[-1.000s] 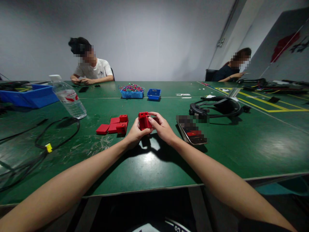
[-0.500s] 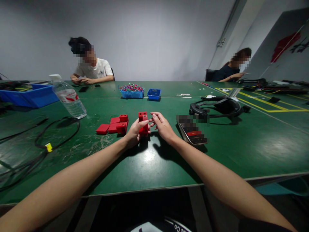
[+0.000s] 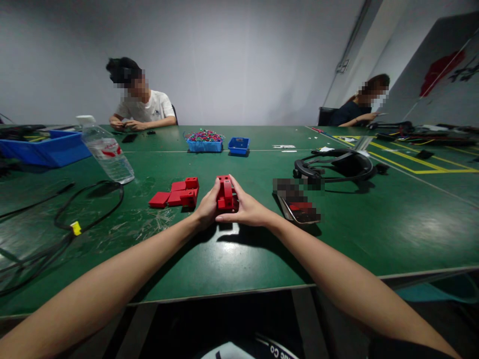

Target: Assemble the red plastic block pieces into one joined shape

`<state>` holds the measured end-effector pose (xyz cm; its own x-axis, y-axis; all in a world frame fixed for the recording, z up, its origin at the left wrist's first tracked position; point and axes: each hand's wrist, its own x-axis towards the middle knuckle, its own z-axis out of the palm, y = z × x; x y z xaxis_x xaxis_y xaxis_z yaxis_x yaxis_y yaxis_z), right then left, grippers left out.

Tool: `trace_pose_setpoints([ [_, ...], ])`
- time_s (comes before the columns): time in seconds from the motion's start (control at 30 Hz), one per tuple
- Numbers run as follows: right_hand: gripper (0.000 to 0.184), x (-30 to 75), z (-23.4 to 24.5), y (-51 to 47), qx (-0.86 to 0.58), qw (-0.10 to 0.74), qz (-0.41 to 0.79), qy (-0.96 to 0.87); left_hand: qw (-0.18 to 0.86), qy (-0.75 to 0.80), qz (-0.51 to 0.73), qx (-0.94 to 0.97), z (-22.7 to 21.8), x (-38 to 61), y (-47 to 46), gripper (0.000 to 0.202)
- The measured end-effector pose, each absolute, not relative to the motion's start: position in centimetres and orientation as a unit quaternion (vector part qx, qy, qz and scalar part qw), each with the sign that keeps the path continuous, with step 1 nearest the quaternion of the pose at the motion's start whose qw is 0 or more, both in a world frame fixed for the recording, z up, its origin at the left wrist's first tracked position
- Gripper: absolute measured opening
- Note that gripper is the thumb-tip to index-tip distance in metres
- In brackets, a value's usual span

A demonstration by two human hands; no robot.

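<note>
My left hand (image 3: 206,208) and my right hand (image 3: 247,208) are close together, and both are wrapped around a small red block (image 3: 226,193). I hold it between them just above the green table (image 3: 232,249), right in front of me. To the left of my hands, near them, more red blocks (image 3: 175,194) lie in a little pile. A phone (image 3: 299,207) lies to the right of my right hand. Farther left there is a water bottle (image 3: 107,152) lying tilted and a black cable (image 3: 90,199). A black headset (image 3: 337,164) sits farther right. Two small blue trays (image 3: 219,144) stand in the middle of the table, well apart from me. Two people sit on the far side.
</note>
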<state>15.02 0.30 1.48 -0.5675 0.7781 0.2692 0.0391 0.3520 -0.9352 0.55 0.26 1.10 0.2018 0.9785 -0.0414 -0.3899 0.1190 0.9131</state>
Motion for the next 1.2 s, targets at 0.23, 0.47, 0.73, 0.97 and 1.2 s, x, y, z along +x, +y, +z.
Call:
trace_pose_setpoints([
  [0.23,0.115,14.9,0.3,0.8,-0.321,0.395,0.345,-0.788,0.578,0.398,0.496,0.512,0.9,0.1,0.4,0.068],
  [0.47,0.092,15.2,0.5,1.0,-0.35,0.389,0.282,-0.805,0.308,0.492,0.497,0.645,1.0,-0.5,0.3,0.051],
  [0.73,0.088,14.7,0.7,0.6,-0.362,0.371,0.301,-0.8,0.009,0.485,0.504,0.715,4.8,-1.9,-0.3,0.037],
  [0.97,0.088,14.8,0.8,0.6,-0.364,0.362,0.284,-0.809,-0.054,0.661,0.301,0.685,7.5,-11.1,4.4,0.059],
  [1.2,0.087,14.8,0.8,0.7,-0.369,0.359,0.279,-0.811,0.202,0.71,0.033,0.674,7.6,-19.7,5.1,0.063],
])
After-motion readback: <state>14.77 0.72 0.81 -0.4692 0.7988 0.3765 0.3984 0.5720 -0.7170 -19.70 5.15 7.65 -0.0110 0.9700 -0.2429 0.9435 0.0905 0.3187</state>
